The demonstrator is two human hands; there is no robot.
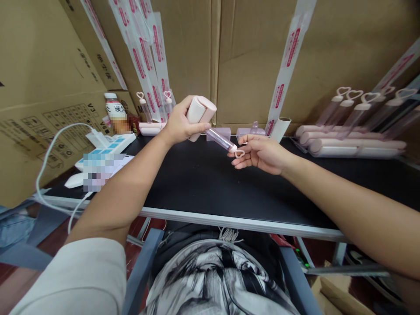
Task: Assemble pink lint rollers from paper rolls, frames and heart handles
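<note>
"Two bare hands were raised over a black table (197, 188): the left hand (179, 122) gripped a pink-and-white piece (197, 111), while the right hand (264, 153), fingers loosely curled, met the heart-shaped loop (240, 153) at the end of its clear tube (220, 138). Whether that hand pinched could not be told."

"What might have gone wrong?"

"Most of the hold appeared to rest with the left. Had it slackened, the piece could have dropped to the tabletop. A sideways tug on the slender loop might have strained its join with the tube."

"And beyond the hands?"

"Similar pieces (357, 148) lay at right, their tubes upright and close-set; a careless swing of the right arm could have knocked them."

"Containers?"

"A white-capped bottle (115, 109) stood at back left, amber lower down, its contents uncertain. Nothing could be made out for sure inside the held tube. Below the table at right sat a cardboard carton (341, 295), its contents out of sight."
</note>
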